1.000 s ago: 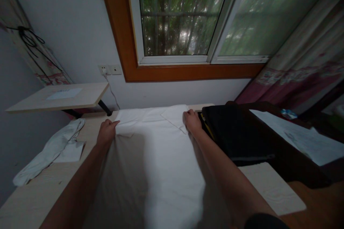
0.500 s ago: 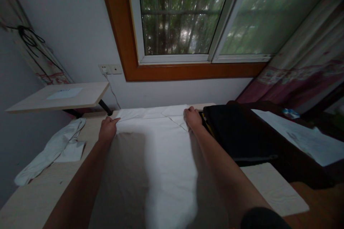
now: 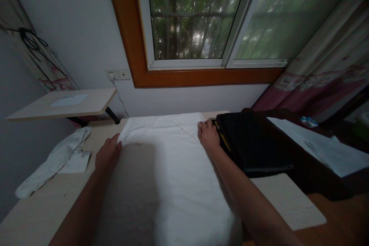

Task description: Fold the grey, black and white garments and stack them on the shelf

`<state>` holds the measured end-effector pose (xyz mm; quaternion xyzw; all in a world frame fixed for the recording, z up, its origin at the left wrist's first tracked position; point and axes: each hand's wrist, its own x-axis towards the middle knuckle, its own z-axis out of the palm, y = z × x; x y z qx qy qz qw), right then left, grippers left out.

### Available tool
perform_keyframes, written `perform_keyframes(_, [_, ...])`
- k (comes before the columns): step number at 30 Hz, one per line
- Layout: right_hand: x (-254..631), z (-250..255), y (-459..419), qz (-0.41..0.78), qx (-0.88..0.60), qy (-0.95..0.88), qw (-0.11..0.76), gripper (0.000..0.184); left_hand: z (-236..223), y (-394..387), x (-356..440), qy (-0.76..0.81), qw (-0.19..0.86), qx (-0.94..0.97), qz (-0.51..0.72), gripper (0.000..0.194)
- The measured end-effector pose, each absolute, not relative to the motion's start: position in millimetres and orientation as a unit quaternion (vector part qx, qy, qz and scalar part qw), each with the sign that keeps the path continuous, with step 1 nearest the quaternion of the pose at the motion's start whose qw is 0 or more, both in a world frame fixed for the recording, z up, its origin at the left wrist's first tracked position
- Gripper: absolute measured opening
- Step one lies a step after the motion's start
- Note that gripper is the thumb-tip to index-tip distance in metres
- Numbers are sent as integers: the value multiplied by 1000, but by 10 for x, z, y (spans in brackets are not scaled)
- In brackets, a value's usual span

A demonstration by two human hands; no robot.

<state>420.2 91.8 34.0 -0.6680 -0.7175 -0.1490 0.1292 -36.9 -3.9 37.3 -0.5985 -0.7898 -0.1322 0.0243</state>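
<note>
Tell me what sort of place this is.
Probably a room in a home, perhaps a bedroom or study: a desk with a small raised shelf stands below a barred window, and a floral-edged curtain hangs at the right.

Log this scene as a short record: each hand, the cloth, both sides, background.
Left hand: at the left edge of the white cloth; grip unclear
Right hand: at the cloth's right edge, near its far end; grip unclear
Cloth: spread on the table, a diagonal line near the far right corner
Left side: crumpled white fabric, raised shelf
Right side: black stack
Background: window, wall socket
</note>
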Motion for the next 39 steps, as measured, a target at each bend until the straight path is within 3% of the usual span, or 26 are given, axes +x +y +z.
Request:
perform_keyframes(3, [4205,330,722,-141,-688,-700,129,47,423,-214,-322,-796,13,-595,-109,56])
perform_keyframes(12, [4356,373,186,-92,-684,-708,148,44,463,-496,-364,-803,-12,-592,-64,57])
perform_keyframes(20, [4516,326,-292,21,-700,-686,198,58,344,-474,-458,-803,-6,-593,-63,56])
perform_keyframes(25, [4545,306,-363,52,-680,-702,207,42,297,-483,-500,-791,-5,-607,-77,55])
perform_keyframes(29, [4497,372,-326,27,-672,-721,168,28,295,-494,-507,-778,9,-620,-100,52])
perform_keyframes(35, [4390,373,-148,-109,-641,-744,154,39,317,-475,-502,-719,133,-668,-138,49])
perform_keyframes(39, [4357,277,50,-135,-632,-746,163,44,251,-425,-531,-676,123,-708,-165,47])
